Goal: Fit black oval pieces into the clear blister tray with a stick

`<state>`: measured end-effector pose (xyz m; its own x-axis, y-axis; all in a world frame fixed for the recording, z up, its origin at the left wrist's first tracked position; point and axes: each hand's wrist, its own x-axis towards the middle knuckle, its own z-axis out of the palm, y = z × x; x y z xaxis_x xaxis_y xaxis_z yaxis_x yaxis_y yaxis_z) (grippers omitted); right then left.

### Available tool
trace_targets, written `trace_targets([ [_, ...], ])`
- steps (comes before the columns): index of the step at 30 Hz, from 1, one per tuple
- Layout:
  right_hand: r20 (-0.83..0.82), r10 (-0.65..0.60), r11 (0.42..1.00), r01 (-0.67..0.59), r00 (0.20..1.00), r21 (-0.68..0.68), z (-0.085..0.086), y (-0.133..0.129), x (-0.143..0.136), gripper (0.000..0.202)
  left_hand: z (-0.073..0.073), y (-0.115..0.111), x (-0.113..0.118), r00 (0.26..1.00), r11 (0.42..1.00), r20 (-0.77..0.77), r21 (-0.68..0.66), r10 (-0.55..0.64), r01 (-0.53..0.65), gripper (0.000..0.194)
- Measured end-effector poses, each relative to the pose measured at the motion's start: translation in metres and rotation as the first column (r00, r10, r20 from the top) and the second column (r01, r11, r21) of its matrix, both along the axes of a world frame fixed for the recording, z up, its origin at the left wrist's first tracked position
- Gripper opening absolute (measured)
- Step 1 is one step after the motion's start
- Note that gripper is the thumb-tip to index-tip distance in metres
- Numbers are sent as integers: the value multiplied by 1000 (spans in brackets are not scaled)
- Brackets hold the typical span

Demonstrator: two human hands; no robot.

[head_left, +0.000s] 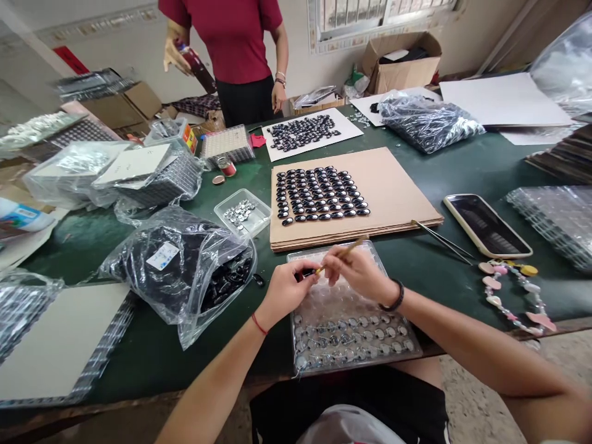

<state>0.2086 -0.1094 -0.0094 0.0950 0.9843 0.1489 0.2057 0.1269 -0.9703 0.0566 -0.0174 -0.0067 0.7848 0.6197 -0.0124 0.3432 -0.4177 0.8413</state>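
Note:
My left hand (pixel 289 288) is closed, pinching a small shiny black piece (pixel 308 272) between thumb and fingers. My right hand (pixel 356 271) grips a slim brush (pixel 352 245) with a yellowish-brown handle, its tip meeting the black piece. Both hands hover over a clear plastic tray (pixel 354 371), where rows of round silvery pieces fill the near part. Just beyond, rows of glossy black oval pieces (pixel 319 196) lie on a stack of brown cardboard (pixel 393 179). Left of it is a clear box (pixel 259 213) of small metal parts.
An opened plastic bag (pixel 171 265) of black pieces lies at left. Tweezers (pixel 441 239), a phone (pixel 488 225) and a beaded strap (pixel 493 300) are at right. A small jar (pixel 226 166) stands uncapped. Across the table, a person in a red shirt (pixel 235 43) holds a dark bottle (pixel 198 68).

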Motion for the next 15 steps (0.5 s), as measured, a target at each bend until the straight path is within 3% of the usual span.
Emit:
trace_targets([
  [2,-305,47,984,-97,951,-152,2,4,5,37,2,-1,0,1000,1000,1,-19,8,-8,22],
  [4,-376,19,981,-90,926,-172,4,5,8,35,5,-1,0,1000,999,10,-40,21,-21,25],
  [7,-176,-108,992,94,978,-87,5,4,5,19,6,-1,0,999,997,23,-61,46,-45,31],
  [9,-40,-141,989,139,989,-41,4,5,2,10,5,-1,0,999,997,35,-63,41,-39,34],
  [12,29,-106,993,108,994,-45,0,7,-2,17,4,-1,0,999,999,36,-43,11,-9,33],
  [15,-40,-39,996,36,998,-83,-3,9,-5,17,4,-3,0,1000,1000,20,-14,-13,13,31],
])
